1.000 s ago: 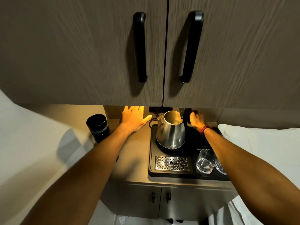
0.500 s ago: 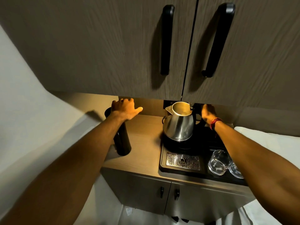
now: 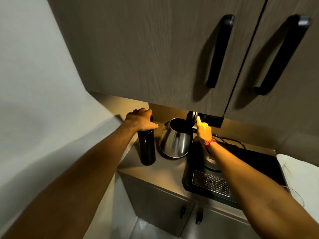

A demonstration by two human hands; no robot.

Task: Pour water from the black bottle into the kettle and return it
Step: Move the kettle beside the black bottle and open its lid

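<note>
The black bottle stands upright on the wooden counter, just left of the kettle. My left hand is clamped over the bottle's top. The steel kettle sits on the counter, off its round base. Its black lid is tipped up and open, and the dark inside shows. My right hand grips the kettle's handle at the back, with one finger raised against the lid. The handle itself is hidden behind that hand.
A black tray with a metal drip grate holds the kettle base, and a glass rim shows at its right end. Low wall cabinets with black handles hang close overhead. White bedding lies right; a white wall is left.
The kettle has moved left off its base onto the counter, with its lid now up. My left hand has come down onto the bottle's top. The view has shifted left.
</note>
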